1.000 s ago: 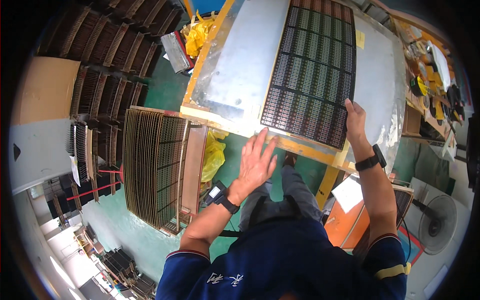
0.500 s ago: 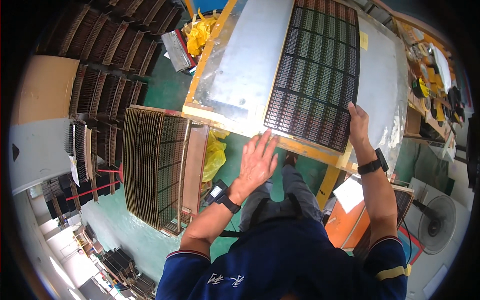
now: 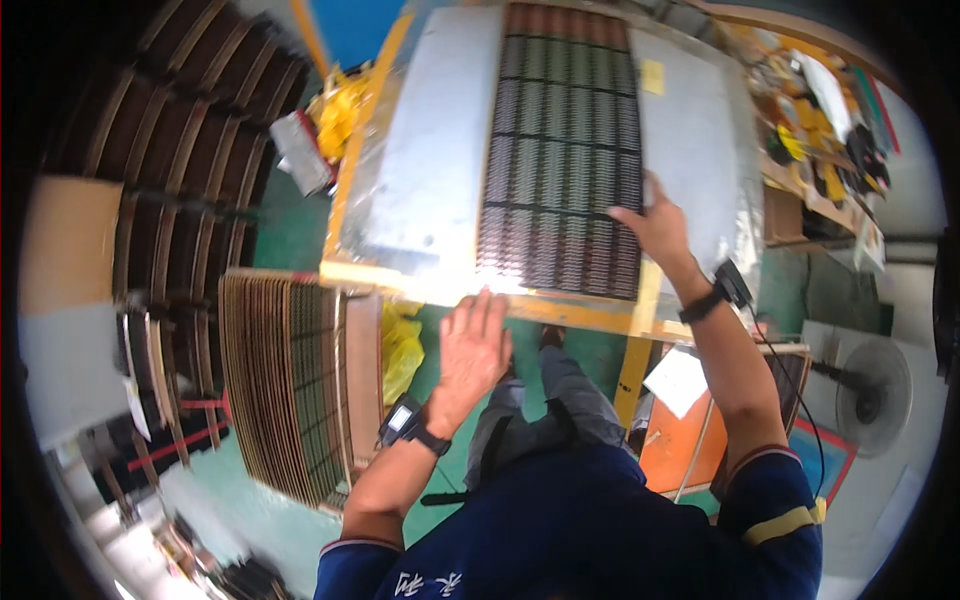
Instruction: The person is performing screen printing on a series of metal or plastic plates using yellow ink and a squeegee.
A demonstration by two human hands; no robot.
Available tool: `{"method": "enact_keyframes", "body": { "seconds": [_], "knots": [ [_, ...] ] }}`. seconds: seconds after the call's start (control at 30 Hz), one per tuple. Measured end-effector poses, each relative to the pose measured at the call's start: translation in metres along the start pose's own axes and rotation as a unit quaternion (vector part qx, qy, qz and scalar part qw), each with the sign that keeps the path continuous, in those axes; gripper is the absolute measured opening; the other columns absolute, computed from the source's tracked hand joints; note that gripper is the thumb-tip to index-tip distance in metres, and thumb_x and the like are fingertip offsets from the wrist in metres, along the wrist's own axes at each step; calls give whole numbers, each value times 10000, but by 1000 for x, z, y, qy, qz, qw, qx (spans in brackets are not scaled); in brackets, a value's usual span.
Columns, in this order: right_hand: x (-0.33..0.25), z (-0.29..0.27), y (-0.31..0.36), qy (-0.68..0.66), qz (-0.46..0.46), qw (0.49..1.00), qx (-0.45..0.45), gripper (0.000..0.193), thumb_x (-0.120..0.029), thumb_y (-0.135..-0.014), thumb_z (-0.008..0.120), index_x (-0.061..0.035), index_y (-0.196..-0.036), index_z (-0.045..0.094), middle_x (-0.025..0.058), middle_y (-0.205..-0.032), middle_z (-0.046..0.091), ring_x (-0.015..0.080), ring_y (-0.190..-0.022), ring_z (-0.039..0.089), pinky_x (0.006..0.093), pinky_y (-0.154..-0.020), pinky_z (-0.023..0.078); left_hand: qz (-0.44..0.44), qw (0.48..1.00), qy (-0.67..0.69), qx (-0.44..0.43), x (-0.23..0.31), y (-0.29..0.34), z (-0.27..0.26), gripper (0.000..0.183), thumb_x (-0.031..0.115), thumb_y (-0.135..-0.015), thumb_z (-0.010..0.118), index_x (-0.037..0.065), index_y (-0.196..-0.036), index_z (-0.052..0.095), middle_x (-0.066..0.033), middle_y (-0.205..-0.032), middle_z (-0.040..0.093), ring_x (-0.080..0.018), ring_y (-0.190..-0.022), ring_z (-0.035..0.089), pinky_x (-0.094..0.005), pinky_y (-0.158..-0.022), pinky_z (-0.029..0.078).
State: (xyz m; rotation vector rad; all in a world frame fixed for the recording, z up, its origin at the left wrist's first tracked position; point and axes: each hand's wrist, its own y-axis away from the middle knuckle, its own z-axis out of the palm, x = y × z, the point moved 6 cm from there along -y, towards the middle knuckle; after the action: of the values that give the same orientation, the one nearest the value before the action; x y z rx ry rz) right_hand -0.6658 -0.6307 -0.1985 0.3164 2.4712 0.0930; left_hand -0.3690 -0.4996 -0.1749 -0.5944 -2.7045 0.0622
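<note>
A long dark sheet point(image 3: 565, 150), printed with rows of small repeated marks, lies lengthwise on the pale worktable point(image 3: 430, 150). My left hand point(image 3: 472, 345) is at the table's front edge by the sheet's near left corner, fingers stretched out and fingertips at the edge. At the sheet's right side is my right hand point(image 3: 660, 228), its thumb reaching over the printed surface and its fingers along the edge, thumb and fingers apart. Whether it grips the edge is blurred. Each wrist wears a black strap with a small device.
To my left stands a rack point(image 3: 275, 385) of upright boards, with more racks point(image 3: 180, 170) behind it. Yellow plastic point(image 3: 400, 350) hangs beside the near rack. On the right are a cluttered shelf point(image 3: 815, 120), a fan point(image 3: 872, 378) and a white paper point(image 3: 677, 382) on an orange board.
The whole view has shifted, moving the table leftward in the picture. My right hand has slid a little farther up the sheet's edge, its thumb now over the sheet. My left hand stays near the corner.
</note>
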Motion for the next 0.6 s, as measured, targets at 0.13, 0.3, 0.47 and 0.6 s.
{"method": "enact_keyframes", "body": {
  "seconds": [0.13, 0.3, 0.47, 0.6],
  "knots": [
    [-11, -2, -28, 59, -10, 995, -84, 1009, -417, -713, 788, -6, -1471, 263, 238, -1022, 680, 364, -996, 656, 409, -877, 508, 27, 999, -19, -7, 5, -5, 2, 525, 135, -784, 661, 7, -1274, 523, -188, -1299, 531, -348, -1127, 484, -459, -903, 379],
    [-1, -6, -13, 66, 19, 992, -101, 1096, -402, -695, 800, 58, -1479, 189, 247, -1042, 674, 355, -1008, 653, 385, -904, 500, 39, 999, -23, -3, 3, -5, -4, 523, 128, -787, 656, -1, -1276, 523, -193, -1284, 546, -343, -1126, 492, -457, -905, 381],
    [8, -4, -9, 47, 53, 989, -128, 1089, -402, -691, 802, 57, -1477, 204, 231, -984, 689, 356, -971, 662, 401, -886, 506, 45, 999, -22, -7, 4, -5, -6, 531, 122, -786, 659, -15, -1279, 519, -186, -1273, 560, -343, -1128, 503, -460, -914, 385],
    [6, -12, 0, 162, 44, 970, -178, 1067, -449, -699, 782, 47, -1472, 237, 210, -860, 695, 366, -905, 669, 415, -840, 512, 48, 999, -12, -22, 2, -7, 0, 541, 117, -786, 662, -17, -1288, 511, -186, -1271, 561, -355, -1147, 495, -465, -933, 384]
  ]
}}
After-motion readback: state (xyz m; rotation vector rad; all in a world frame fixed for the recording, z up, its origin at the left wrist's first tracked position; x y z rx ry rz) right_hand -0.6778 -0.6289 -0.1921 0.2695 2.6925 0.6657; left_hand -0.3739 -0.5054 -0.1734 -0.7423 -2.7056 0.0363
